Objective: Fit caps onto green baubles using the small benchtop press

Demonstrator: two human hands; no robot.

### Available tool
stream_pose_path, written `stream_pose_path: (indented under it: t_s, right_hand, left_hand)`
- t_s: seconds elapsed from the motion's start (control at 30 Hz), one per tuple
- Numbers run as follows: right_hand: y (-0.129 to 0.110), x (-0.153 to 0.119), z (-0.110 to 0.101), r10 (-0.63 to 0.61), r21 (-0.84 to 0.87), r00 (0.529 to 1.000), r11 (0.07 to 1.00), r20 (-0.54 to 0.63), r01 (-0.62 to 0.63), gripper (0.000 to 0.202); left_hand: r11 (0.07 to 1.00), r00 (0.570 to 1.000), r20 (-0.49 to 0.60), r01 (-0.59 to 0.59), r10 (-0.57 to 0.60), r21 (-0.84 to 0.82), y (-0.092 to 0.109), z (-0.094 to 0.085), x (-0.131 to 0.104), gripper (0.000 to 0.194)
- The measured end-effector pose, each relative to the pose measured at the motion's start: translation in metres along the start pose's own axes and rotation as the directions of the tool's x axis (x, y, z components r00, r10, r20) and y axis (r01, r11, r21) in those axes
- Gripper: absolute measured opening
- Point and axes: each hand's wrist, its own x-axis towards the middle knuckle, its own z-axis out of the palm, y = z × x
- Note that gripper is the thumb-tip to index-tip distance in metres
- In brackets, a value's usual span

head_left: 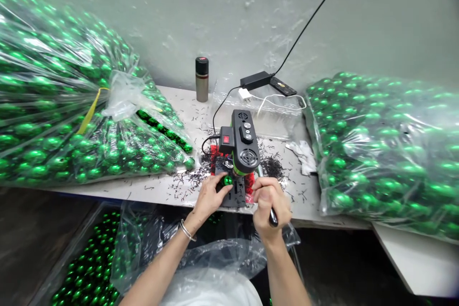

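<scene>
Near the table's front edge, my left hand (211, 192) pinches a shiny green ball (227, 180) between thumb and fingers. The ball sits under the head of a small black machine (244, 141) with round vents, buttons and a side box with a red switch. Below it lies the machine's slotted black base plate (234, 197), with red showing on either side. To the right of that plate, my right hand (271, 204) is closed in a fist around a black-handled tool (273, 218). Only the handle's end shows; the tool's working end is hidden.
Big clear bags of green balls stand left (71, 119) and right (387, 148). Dark shavings (272, 167) litter the table (150, 196). Behind are a thermos (202, 80), a power adapter (256, 80) with cables and a clear tray (272, 124). More balls (93, 258) lie below left.
</scene>
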Motion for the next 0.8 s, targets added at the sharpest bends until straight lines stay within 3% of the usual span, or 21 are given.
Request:
stream_pose_path:
  t_s: [0.17,0.3,0.47,0.57,0.7,0.8]
  right_hand:
    - [0.000,-0.001,-0.001,0.009,-0.008,1.000,1.000,0.006,-0.009,0.029]
    - [0.003,-0.009,-0.002,0.023,0.003,1.000,1.000,0.014,-0.023,0.027]
    - [0.027,-0.036,0.006,-0.054,0.024,0.998,0.998,0.014,0.054,0.024]
    - [0.042,-0.052,0.015,-0.122,0.001,0.990,0.992,-0.066,0.122,0.028]
    - [0.051,-0.063,0.024,-0.119,-0.023,0.983,0.993,-0.139,0.117,0.032]
    - [0.053,-0.065,0.025,-0.124,-0.049,0.986,0.992,-0.109,0.119,0.033]
  left_hand:
    - [0.955,0.972,-0.013,-0.226,0.233,0.191,-0.003,0.008,-0.004,0.031]
    - [0.924,0.945,-0.076,-0.293,0.319,0.245,-0.009,0.017,-0.002,0.028]
    - [0.914,0.936,-0.079,-0.313,0.343,0.257,-0.013,0.020,-0.001,0.028]
    - [0.919,0.941,-0.068,-0.305,0.331,0.251,-0.013,0.019,-0.001,0.028]
    - [0.925,0.945,-0.066,-0.299,0.322,0.234,-0.013,0.020,-0.002,0.028]
    - [0.931,0.945,-0.075,-0.296,0.318,0.214,-0.013,0.020,-0.003,0.028]
